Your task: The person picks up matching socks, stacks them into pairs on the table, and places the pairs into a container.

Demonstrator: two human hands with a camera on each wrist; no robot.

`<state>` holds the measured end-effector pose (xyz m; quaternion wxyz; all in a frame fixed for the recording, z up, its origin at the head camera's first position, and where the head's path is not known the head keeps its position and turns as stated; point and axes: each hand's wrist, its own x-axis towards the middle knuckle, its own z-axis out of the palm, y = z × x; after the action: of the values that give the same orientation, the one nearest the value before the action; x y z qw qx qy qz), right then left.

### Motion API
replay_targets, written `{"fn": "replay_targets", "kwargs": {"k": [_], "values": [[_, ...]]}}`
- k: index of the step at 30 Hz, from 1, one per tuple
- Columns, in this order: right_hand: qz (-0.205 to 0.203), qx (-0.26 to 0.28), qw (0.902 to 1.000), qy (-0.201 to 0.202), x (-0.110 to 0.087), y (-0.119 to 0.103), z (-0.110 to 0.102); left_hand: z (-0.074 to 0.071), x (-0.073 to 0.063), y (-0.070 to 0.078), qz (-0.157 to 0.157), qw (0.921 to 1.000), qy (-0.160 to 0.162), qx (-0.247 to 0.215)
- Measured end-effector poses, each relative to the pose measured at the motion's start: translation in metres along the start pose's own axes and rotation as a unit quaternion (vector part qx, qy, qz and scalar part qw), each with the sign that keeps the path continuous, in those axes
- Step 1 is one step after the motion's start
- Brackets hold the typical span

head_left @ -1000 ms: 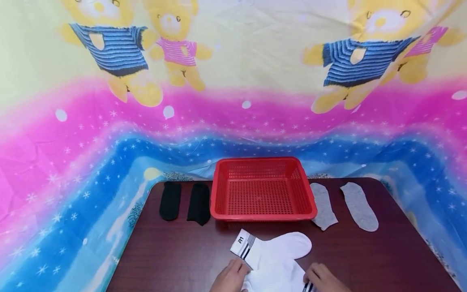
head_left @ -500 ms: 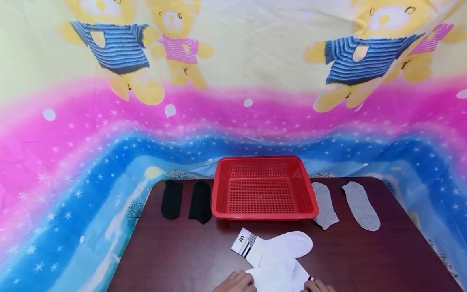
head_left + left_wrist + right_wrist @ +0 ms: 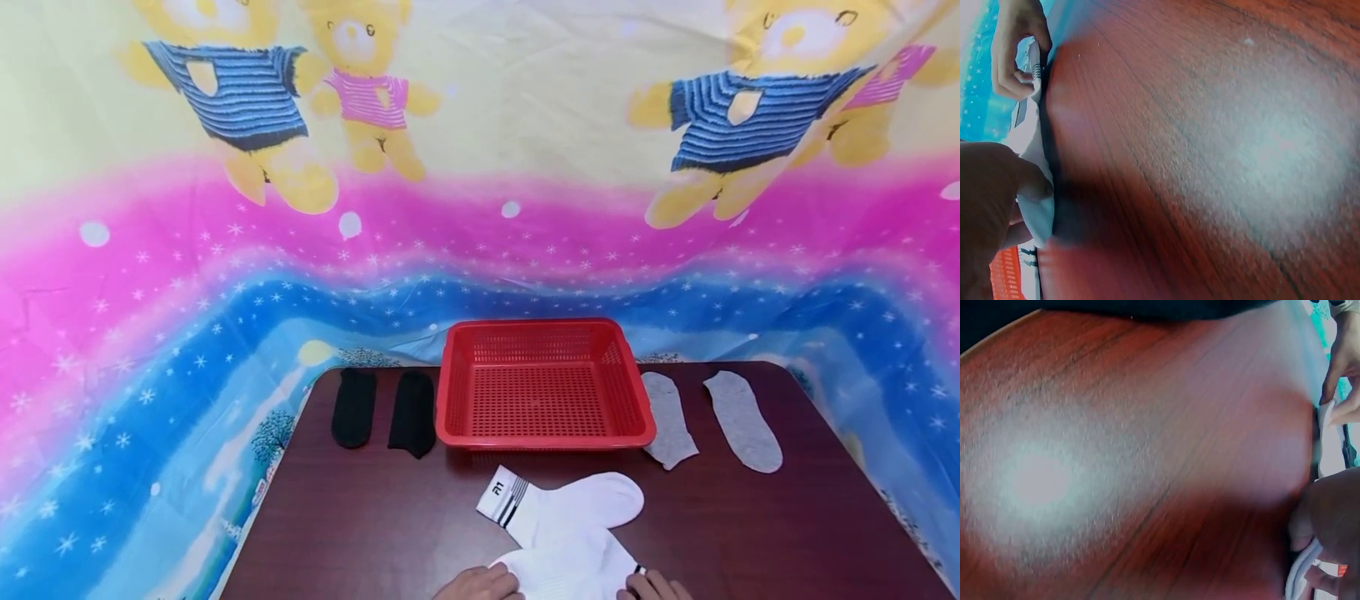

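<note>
Two white socks lie overlapping at the front of the table. The far white sock [image 3: 615,498] has its striped cuff to the left and its toe to the right. The near white sock [image 3: 558,573] crosses over it, with a dark-striped cuff at the right. My left hand [image 3: 480,583] pinches the near sock's left end between thumb and fingers, as the left wrist view shows. At the cuff, my right hand [image 3: 654,586] pinches the other end; in the right wrist view the thumb and fingers of the right hand [image 3: 1335,515] close round the fabric.
A red plastic basket [image 3: 546,442] stands at the back of the dark wooden table [image 3: 360,517]. Two black socks, one beside the basket [image 3: 412,414] and one farther left [image 3: 354,408], lie flat. Two grey socks, the inner one [image 3: 667,421] and outer one [image 3: 744,421], lie right.
Both hands have moved slightly toward the front edge, staying on the near white sock's two ends. The far white sock lies as before. The head view has shifted a little.
</note>
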<state>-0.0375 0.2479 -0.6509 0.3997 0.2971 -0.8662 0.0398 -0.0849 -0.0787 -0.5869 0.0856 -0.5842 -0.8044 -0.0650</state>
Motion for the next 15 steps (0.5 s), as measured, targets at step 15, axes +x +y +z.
{"fn": "replay_targets", "kwargs": {"k": [15], "values": [[0.052,0.160,0.9821,-0.085,0.037,0.035,-0.056,-0.027,-0.006,-0.009,0.002,0.9941,0.096,-0.052]]}}
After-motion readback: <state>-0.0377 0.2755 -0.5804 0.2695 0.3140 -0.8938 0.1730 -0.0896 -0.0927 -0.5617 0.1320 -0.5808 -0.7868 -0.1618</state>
